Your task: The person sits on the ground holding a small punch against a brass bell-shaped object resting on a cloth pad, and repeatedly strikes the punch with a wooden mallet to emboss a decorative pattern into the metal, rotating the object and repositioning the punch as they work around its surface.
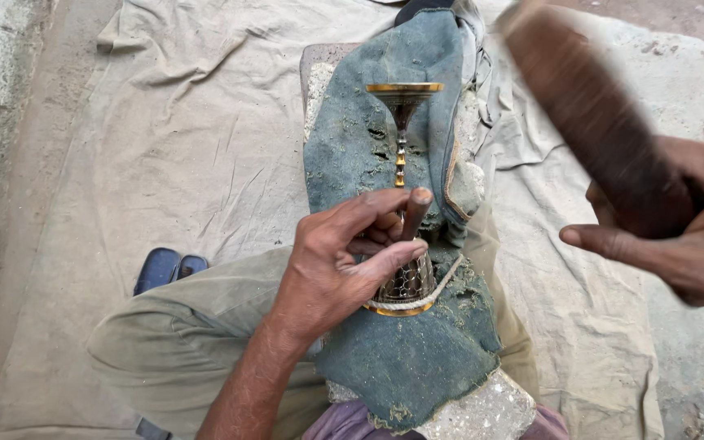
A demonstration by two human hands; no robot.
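A brass goblet-shaped piece (403, 130) with a patterned base (407, 287) lies on its side on a worn blue-green denim cloth (405, 358). My left hand (344, 261) pinches a short dark metal punch (414, 213) upright against the piece's stem, just above the base. My right hand (678, 236) grips a thick brown wooden mallet (588, 114), raised at the upper right and blurred by motion. The mallet is well apart from the punch.
The denim covers a pale stone block (482, 411) that rests between my legs, in olive trousers (181, 342). A beige sheet (181, 138) covers the ground. A dark blue sandal (166, 269) lies at the left.
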